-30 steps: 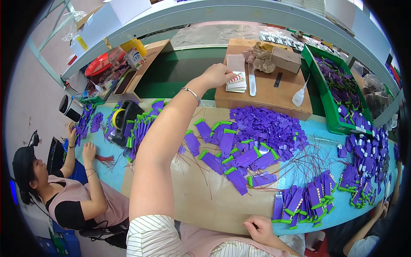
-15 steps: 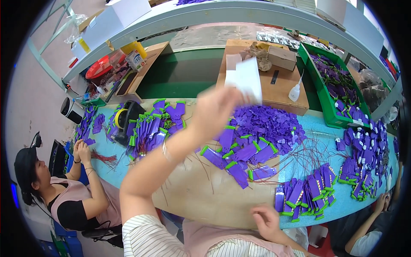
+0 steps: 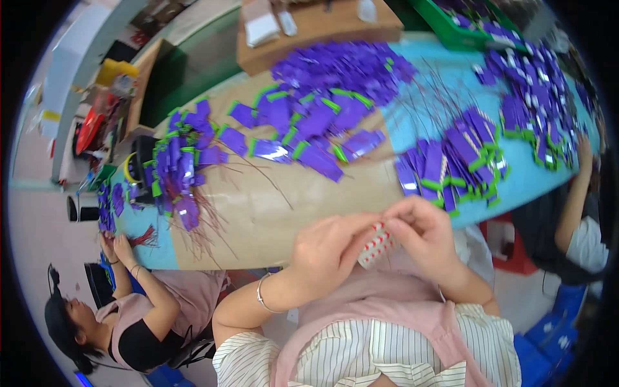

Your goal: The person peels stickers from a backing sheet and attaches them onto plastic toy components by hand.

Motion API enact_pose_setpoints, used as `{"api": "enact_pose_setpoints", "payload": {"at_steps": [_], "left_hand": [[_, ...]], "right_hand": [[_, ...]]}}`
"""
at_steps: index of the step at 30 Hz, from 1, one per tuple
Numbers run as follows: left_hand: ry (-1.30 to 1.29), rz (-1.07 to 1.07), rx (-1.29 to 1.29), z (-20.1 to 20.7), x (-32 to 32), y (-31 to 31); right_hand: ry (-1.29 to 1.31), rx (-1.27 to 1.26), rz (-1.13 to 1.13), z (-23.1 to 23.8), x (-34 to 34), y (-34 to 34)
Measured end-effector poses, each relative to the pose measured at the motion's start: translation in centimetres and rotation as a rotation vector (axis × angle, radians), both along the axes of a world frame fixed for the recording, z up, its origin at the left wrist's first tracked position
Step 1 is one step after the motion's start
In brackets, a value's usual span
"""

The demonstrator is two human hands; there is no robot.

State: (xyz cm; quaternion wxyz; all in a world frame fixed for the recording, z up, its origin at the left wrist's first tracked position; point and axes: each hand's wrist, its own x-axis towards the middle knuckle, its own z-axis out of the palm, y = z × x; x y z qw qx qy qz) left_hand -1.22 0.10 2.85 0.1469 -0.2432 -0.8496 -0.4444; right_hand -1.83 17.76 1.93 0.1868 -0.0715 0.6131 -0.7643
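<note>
In front of my chest, beyond the near edge of the table, both hands hold a small white strip with red marks (image 3: 377, 246). My left hand (image 3: 327, 250) grips it from the left, fingers bent around it. My right hand (image 3: 422, 237) pinches its upper right end between thumb and fingers. The fingers cover part of the strip. Ahead of the hands lie loose purple flat pieces with green ends (image 3: 316, 122). Behind those is a heap of plain purple pieces (image 3: 338, 68).
Stacked purple pieces (image 3: 445, 158) lie to the right, under thin dark red wires (image 3: 432, 97). A black-and-yellow tape dispenser (image 3: 138, 171) stands left. A wooden board (image 3: 322, 35) holds a white pad (image 3: 261, 30). One co-worker (image 3: 138, 290) sits left; another person's arm (image 3: 576, 200) is at right.
My left hand has drawn back from over the wooden board and met my right hand, which has risen. Both now hold the red-marked strip. The view has shifted and tilted.
</note>
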Motion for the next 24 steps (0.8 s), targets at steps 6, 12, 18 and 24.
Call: {"api": "enact_pose_setpoints", "payload": {"at_steps": [6, 12, 18, 24], "left_hand": [[0.218, 0.075, 0.003, -1.3, 0.2, 1.5], [0.182, 0.118, -0.039, -0.8, 1.4, 1.6], [-0.119, 0.081, 0.122, -0.8, 1.8, 1.4], [-0.149, 0.002, 0.13, -1.1, 1.1, 1.4]], "right_hand": [[0.096, 0.049, -0.122, -0.6, 0.7, 0.2], [0.213, 0.128, -0.102, -0.5, 1.9, 0.4], [0.212, 0.03, -0.165, -0.7, 2.7, -0.1], [0.256, 0.14, -0.1, -1.2, 2.1, 0.6]]}}
